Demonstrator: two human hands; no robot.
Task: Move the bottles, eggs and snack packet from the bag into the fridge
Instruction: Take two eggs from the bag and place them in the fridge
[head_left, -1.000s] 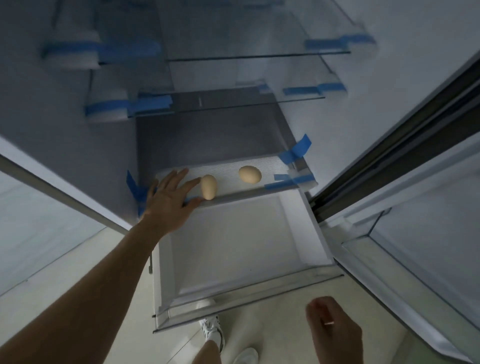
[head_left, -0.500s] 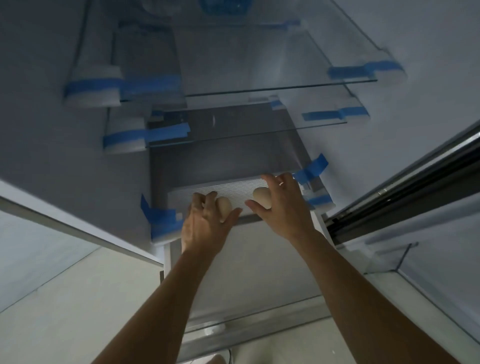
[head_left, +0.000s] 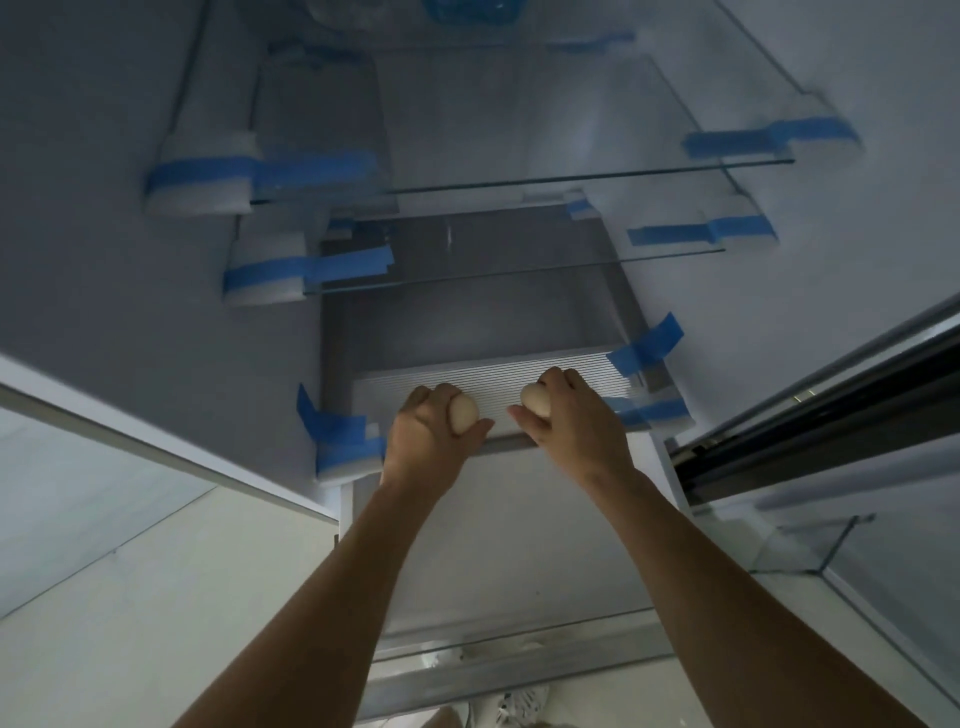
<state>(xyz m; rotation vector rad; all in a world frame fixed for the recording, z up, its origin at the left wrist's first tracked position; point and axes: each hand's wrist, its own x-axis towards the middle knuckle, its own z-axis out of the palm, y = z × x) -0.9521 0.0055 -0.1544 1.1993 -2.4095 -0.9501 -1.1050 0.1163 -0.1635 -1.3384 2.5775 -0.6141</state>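
— Fridge walls (head_left: 156, 322) close in grey and dim, with taped glass above. Where are the eggs?

— Both are at the front of the ribbed shelf (head_left: 493, 374). The left egg (head_left: 464, 413) is in the left hand (head_left: 428, 441), fingers and thumb curled round it. The right egg (head_left: 536, 400) is gripped the same way by the right hand (head_left: 569, 423). The eggs are near each other, not touching.

— Resting on the shelf, or lifted?

— Cannot tell; the hands hide the undersides.

— And the step?

— My guess is settling both eggs on that shelf. To do it well, I would lay each one on its side, back from the front lip. The ribs run side to side, which should hinder a forward roll. Then ease the fingers off one hand at a time and watch for any wobble before letting go fully.

— Edges?

— The front lip lies just under the hands, and the open drawer (head_left: 519, 545) sits directly below. An egg that rolls forward would likely drop into it. Blue tape (head_left: 647, 343) marks both front corners, so keep to the middle.

— Room to move?

— Bare ribbed surface runs back behind the hands. The lower glass shelf (head_left: 519, 267) hangs above, seemingly with height to spare. The door (head_left: 883, 597) stands open on the right, apart from the right forearm.
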